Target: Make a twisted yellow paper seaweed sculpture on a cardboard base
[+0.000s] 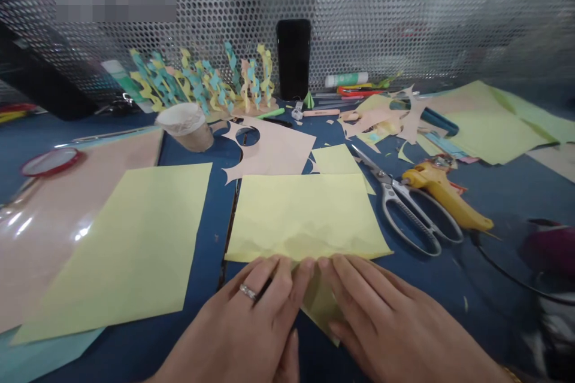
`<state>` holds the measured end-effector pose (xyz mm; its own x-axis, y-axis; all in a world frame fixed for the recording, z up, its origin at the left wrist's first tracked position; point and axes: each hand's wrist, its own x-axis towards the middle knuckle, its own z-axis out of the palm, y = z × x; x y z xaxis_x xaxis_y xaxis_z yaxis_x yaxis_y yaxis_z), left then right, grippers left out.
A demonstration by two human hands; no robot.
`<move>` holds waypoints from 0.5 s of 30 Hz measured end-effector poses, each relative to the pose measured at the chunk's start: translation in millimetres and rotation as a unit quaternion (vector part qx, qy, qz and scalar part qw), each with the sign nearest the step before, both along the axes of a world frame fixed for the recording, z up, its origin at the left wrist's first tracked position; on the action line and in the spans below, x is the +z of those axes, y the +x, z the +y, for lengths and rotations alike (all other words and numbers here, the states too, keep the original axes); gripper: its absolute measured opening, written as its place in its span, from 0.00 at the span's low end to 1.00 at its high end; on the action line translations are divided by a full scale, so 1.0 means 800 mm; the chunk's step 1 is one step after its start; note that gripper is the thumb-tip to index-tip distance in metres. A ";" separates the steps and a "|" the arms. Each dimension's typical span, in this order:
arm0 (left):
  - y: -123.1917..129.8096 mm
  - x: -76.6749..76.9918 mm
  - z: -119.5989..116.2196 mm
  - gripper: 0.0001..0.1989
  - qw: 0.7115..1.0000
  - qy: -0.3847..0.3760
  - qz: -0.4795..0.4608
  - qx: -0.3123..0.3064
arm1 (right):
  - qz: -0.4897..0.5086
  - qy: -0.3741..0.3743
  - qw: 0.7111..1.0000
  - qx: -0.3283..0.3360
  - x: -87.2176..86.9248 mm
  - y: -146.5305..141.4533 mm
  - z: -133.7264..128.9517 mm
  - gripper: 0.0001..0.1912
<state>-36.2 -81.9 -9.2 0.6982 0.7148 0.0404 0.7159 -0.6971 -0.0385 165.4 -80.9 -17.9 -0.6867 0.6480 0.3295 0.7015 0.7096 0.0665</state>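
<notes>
Side by side, a left hand (256, 317) and right hand (381, 311) hold the near edge of a yellow sheet (305, 209) with close-set fingers (309, 266), on the counter (507, 191) beside scissors (390, 184).

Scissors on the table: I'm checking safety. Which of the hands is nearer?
Right. The right hand is below and left of the scissors in the picture; the left hand is farther left, beyond the right hand.

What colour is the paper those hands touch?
The paper is pale yellow, in the head view.
</notes>
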 end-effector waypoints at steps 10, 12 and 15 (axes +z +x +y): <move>-0.001 0.002 -0.001 0.26 1.000 -0.019 -0.006 0.009 | -0.057 -0.003 0.997 -0.048 0.000 0.060 -0.013 0.23; 0.000 0.003 0.000 0.26 1.000 -0.024 -0.004 0.009 | -0.064 0.009 0.996 -0.056 0.005 0.066 -0.014 0.23; 0.001 0.005 0.001 0.26 0.999 -0.034 -0.003 0.013 | -0.042 0.029 0.999 -0.011 0.013 0.057 -0.009 0.20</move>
